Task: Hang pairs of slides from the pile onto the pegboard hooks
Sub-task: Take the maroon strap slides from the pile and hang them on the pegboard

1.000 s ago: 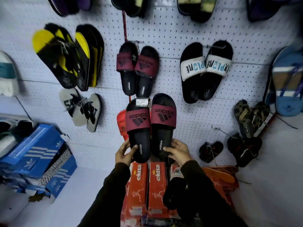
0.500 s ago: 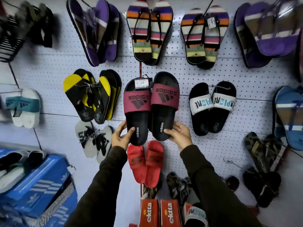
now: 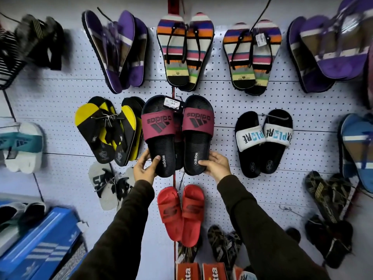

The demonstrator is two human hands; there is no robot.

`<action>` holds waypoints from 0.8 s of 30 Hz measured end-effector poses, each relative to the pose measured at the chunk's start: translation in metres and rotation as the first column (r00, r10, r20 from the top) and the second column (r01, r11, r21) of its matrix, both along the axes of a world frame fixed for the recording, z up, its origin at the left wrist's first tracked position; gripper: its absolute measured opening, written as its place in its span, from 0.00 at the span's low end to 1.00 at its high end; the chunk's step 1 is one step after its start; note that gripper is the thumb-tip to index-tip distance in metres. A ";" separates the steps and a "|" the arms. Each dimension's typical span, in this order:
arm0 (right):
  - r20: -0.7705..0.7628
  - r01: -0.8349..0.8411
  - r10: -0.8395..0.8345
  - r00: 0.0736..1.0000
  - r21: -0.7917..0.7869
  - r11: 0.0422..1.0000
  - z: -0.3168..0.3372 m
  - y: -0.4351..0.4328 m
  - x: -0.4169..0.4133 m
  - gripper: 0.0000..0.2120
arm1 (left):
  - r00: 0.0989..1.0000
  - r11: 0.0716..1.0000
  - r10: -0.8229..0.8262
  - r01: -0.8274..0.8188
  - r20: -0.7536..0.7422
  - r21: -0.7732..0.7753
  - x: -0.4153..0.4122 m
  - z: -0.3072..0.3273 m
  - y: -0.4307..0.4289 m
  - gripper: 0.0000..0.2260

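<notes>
I hold a pair of black slides with maroon adidas straps point(image 3: 177, 134) against the white pegboard point(image 3: 222, 98), toes up, a price tag at their top between them. My left hand point(image 3: 146, 167) grips the heel of the left slide. My right hand point(image 3: 216, 164) grips the heel of the right slide. The pair covers another dark pair hanging behind it, seen only as a sliver between the two slides. The hook itself is hidden behind the slides.
Hung pairs surround the spot: yellow-black flip-flops point(image 3: 109, 128) left, white-strap black slides point(image 3: 264, 142) right, striped flip-flops point(image 3: 184, 51) above, red slides point(image 3: 180, 213) below. Blue shoe boxes point(image 3: 40, 245) stand bottom left, orange boxes point(image 3: 199, 271) at the bottom centre.
Both hands have lifted the maroon-strap pair up the pegboard, from below the hanging maroon pair to over it. The red slides beneath have come into full view.
</notes>
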State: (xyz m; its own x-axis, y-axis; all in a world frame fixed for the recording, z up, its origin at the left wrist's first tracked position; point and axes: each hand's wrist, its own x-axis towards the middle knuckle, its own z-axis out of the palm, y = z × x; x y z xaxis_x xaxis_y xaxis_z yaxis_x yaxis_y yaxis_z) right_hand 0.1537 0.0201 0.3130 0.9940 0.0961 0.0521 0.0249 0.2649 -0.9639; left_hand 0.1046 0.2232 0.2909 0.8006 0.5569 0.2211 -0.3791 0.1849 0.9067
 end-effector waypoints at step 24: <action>-0.060 0.077 -0.086 0.994 -0.130 0.989 -0.070 0.017 0.026 0.27 | 0.981 0.997 -0.067 0.073 -0.183 0.028 0.051 -0.058 0.001 0.25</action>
State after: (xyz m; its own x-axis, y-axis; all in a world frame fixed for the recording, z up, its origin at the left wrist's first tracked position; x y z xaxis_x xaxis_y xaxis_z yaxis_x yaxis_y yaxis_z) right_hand 0.1794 0.0371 0.2429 0.9996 0.0162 -0.0211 -0.0231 0.1398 -0.9899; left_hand 0.1559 0.2246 0.2330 0.8659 0.4927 0.0865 -0.1946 0.1725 0.9656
